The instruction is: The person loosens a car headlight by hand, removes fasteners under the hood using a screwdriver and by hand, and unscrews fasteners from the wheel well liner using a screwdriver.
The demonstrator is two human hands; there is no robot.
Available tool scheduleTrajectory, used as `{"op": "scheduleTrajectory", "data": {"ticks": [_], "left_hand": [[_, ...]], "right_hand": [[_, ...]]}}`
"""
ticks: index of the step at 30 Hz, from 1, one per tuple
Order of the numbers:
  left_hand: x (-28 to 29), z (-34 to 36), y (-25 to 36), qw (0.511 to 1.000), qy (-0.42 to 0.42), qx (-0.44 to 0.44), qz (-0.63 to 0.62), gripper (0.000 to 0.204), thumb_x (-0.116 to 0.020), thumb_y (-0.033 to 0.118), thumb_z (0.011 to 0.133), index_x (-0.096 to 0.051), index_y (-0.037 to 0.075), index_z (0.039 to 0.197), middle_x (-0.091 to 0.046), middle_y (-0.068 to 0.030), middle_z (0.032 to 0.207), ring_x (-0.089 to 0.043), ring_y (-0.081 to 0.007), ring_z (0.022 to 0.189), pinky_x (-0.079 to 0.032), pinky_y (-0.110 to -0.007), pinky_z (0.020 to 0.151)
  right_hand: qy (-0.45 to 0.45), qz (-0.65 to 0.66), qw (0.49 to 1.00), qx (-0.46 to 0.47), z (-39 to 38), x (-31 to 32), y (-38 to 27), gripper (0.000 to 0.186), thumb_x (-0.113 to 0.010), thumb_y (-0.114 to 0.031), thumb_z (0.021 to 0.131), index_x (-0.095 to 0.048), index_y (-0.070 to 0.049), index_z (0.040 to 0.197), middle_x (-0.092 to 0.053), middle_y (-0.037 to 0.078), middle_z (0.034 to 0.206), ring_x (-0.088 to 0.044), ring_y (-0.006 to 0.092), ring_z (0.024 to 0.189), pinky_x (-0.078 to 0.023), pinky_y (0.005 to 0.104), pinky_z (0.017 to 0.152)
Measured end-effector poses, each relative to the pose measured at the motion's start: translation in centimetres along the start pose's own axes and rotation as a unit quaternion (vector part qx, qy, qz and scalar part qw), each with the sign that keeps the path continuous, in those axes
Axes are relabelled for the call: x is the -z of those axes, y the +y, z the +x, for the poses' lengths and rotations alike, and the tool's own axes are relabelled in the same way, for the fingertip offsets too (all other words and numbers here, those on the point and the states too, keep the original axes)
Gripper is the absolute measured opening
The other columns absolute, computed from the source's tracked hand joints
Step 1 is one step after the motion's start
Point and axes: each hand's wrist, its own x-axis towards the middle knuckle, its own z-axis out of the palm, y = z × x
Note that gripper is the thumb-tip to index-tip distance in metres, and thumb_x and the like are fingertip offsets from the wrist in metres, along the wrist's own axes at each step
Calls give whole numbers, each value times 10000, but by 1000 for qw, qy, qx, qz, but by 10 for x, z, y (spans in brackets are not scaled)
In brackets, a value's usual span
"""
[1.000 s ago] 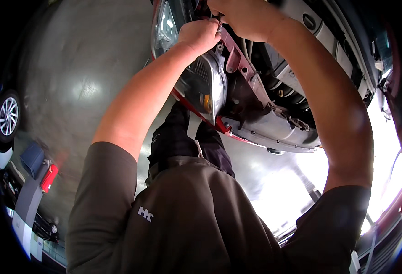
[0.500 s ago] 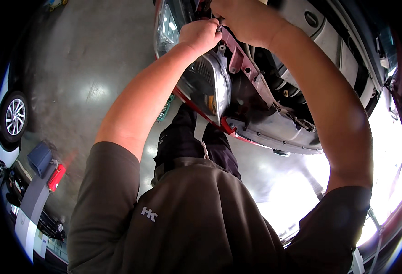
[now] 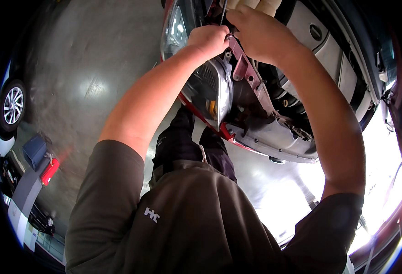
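Note:
My left hand is closed above the headlight, with a small dark piece showing at its fingertips; I cannot make out what it is. A thin dark rod rises from just beyond those fingers to the top edge. Close by on the right, my right hand is bent inward with its fingers curled, and what they hold is hidden. Pale finger-like shapes show past it at the top edge; whose they are I cannot tell. Below both hands are a pinkish-red metal crossbar with holes and a clear headlight.
The red car's open front holds a grey engine cover on the right and a grey lower panel. Across the concrete floor to the left stand a car wheel, a blue bin and a red object.
The car and both hands sit lower in the picture. My right hand has come lower, its fingers now beside the left hand's fingertips. The thin rod and pale shapes have come into view.

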Motion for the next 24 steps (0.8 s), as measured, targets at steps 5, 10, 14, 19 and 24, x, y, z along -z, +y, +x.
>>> {"op": "scheduleTrajectory", "data": {"ticks": [5,10,14,19,24], "left_hand": [[-5,-5,-12,999,31,-11,2,285,-631,371,923,-709,145,1077,-754,-105,926,-727,-336,890,-588,-468,785],[-3,-1,-3,1000,24,-10,-13,230,-649,292,906,-721,144,1066,-759,-89,957,-732,-316,937,-589,-448,832],[3,-1,3,1000,4,-9,-5,225,-659,292,898,-716,139,1053,-757,-87,952,-732,-311,936,-589,-449,824],[3,-4,-5,1000,9,-4,-5,242,-660,288,895,-712,142,1081,-755,-82,944,-732,-306,935,-590,-446,817],[8,-5,6,1000,-6,0,-4,217,-656,275,900,-708,135,1057,-752,-88,939,-732,-312,924,-590,-450,812]], "right_hand": [[-157,-58,977,-129,20,15,-21,299,-608,-271,991,-620,-19,1150,-639,111,1227,-673,339,1068,-579,436,865],[-8,-14,1000,-11,1,1,-2,251,-602,-225,1005,-613,-15,1142,-647,149,1181,-669,347,1077,-584,428,885],[-56,-46,997,8,6,-17,11,237,-632,-174,981,-578,4,1128,-632,172,1158,-668,366,1057,-582,432,886],[-55,-44,997,35,4,-1,-7,252,-657,-188,964,-581,17,1091,-620,149,1058,-666,360,1017,-591,409,847],[-61,-148,982,98,7,-9,-1,204,-633,-155,967,-581,16,1067,-623,171,1002,-680,380,963,-588,442,819]]}}
